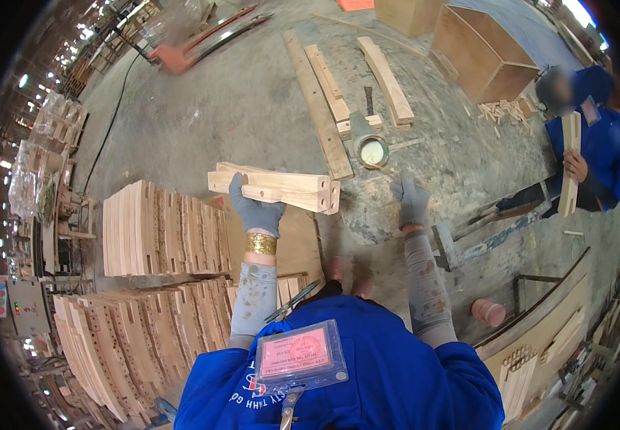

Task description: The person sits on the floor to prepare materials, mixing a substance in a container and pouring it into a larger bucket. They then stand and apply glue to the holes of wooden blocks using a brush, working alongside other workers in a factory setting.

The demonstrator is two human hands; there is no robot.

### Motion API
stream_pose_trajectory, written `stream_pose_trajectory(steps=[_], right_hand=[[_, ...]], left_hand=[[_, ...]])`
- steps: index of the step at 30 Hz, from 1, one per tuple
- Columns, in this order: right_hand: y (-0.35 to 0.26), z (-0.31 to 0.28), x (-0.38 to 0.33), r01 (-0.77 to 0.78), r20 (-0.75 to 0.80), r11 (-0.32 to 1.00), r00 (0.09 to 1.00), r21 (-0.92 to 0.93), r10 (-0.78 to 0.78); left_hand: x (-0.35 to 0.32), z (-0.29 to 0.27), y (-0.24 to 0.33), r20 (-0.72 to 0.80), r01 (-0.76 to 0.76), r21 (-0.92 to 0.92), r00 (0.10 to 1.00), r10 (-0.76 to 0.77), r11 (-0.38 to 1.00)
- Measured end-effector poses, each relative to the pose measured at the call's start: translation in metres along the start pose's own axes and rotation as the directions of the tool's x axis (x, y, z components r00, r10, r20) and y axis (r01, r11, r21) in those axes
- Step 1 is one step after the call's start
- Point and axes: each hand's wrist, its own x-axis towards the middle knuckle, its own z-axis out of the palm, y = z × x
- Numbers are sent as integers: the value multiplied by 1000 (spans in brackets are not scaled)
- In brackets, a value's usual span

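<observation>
My left hand (258, 213), in a grey glove, is closed around a pair of pale wooden bars (296, 188) held side by side. Drilled holes show in their right-hand ends and along one side. My right hand (412, 203), also gloved, pinches a thin wooden stick (387, 170). The stick's far end reaches the rim of a round pot (372, 152) of white liquid; whether its tip is in the liquid is hard to see. Beyond the pot lie a hammer-like dark handle (369, 100) and several loose wooden pieces (383, 75).
Stacks of wooden bars (167, 229) stand at my left. A long board (317, 107) lies ahead, near a wooden box (482, 54) and scattered dowels (503, 113). At the right a co-worker (597, 136) holds a wooden bar. A pink container (488, 312) stands lower right.
</observation>
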Motion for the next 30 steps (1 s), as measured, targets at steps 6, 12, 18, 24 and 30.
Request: stream_pose_trajectory(steps=[6,12,18,24,30], right_hand=[[36,0,-15,-234,-11,867,964,440,266],[69,-18,14,-314,397,485,915,816,-76],[-32,2,-5,529,263,704,848,-474,-461],[-191,56,-82,605,361,782,770,-153,-525],[-230,77,-117,561,447,815,771,-142,-453]], left_hand=[[4,-7,1,-94,-67,33,993,70,997],[4,5,-12,-121,-51,43,991,56,998],[0,-2,-5,-187,-51,-69,982,38,996],[3,-3,-3,-32,-34,-76,999,31,997],[-7,20,-4,-32,32,-103,999,-35,994]])
